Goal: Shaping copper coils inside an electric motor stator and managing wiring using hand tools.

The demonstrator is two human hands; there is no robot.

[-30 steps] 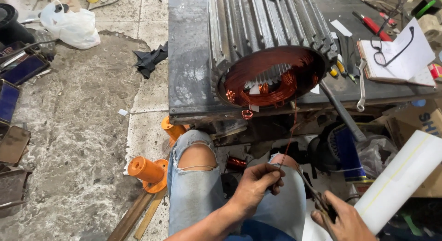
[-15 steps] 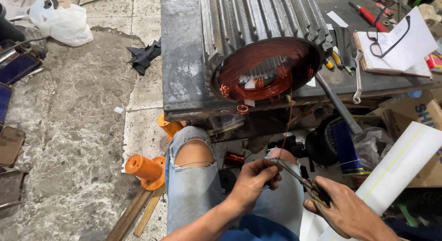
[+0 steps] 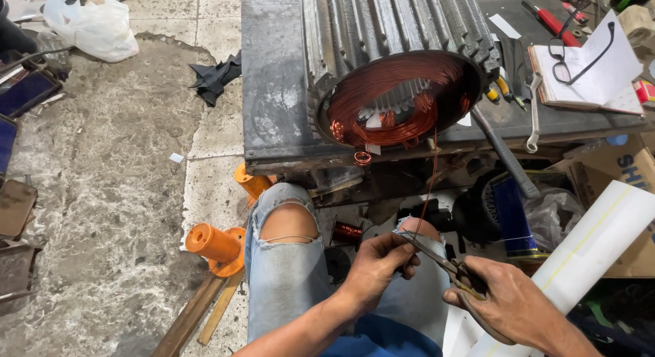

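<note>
Tabletop: dark, worn metal slab. Ribbed motor stator housing sits on it, open end at the front edge, copper windings inside. Right of it: wrench, yellow-handled screwdrivers, open notebook with eyeglasses on top, red-handled tool further back.

Floor: stained concrete and tile. On it: white plastic bag, black rag, orange spools, wooden sticks, small white scrap.
</note>
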